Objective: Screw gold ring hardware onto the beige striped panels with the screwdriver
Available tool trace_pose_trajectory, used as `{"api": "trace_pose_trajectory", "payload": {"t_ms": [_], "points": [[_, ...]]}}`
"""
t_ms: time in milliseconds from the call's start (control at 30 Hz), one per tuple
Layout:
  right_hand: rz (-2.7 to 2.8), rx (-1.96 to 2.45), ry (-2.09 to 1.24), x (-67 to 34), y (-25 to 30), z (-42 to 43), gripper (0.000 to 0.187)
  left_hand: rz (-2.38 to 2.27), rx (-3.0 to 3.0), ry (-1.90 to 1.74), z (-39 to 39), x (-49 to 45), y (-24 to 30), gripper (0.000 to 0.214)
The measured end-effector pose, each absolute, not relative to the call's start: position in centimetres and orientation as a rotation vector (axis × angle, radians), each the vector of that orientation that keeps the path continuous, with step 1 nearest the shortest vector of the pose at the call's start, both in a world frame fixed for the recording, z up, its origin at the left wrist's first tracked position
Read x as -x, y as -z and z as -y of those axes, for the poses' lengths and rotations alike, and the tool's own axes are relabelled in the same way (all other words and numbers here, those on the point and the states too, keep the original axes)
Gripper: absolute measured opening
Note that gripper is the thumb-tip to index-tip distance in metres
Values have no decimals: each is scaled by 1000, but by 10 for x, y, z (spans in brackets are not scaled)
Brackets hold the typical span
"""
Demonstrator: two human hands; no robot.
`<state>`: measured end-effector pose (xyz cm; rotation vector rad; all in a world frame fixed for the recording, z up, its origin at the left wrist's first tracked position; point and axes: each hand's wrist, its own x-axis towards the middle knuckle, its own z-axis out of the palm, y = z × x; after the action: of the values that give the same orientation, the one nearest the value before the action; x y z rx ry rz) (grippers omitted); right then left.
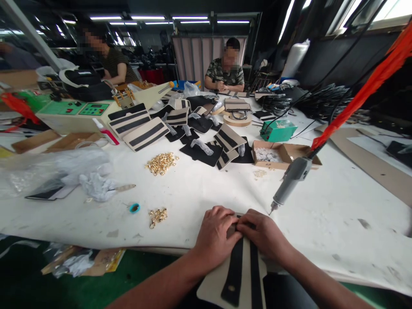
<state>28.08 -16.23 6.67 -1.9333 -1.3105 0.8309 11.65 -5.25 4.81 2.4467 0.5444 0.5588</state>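
A beige panel with two black strips [247, 268] extends over the table's near edge, its far end under both hands. My left hand [216, 235] is closed over that end, thumb pressed on the panel. Beside it my right hand [264, 234] makes a pinch near the end of one black strip; whatever lies between those fingertips is hidden. A small round gold spot shows at the strip's near end. Close to my right hand, an electric screwdriver [291, 182] hangs tip down, apart from the hand. Left of my hands lies a small pile of gold metal fittings [158, 217].
A larger heap of gold rings [161, 163] and a blue round container [134, 208] lie to the left. Similar panels [146, 133] are stacked further back. A cardboard box [268, 155] holds small pale pieces near a green power unit [278, 130]. A co-worker [225, 71] sits opposite.
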Motion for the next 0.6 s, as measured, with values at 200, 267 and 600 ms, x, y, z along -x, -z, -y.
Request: {"api": "trace_pose_trajectory", "payload": {"t_ms": [200, 267, 600], "points": [[1147, 1813, -945, -290, -66, 168, 23, -524, -2463, -584, 52, -117, -45, 29], [1033, 1785, -980, -293, -65, 172, 30, -515, -2471, -580, 52, -117, -46, 30], [1264, 1891, -797, -285, -62, 172, 18, -535, -2467, -539, 53, -119, -48, 27]]}}
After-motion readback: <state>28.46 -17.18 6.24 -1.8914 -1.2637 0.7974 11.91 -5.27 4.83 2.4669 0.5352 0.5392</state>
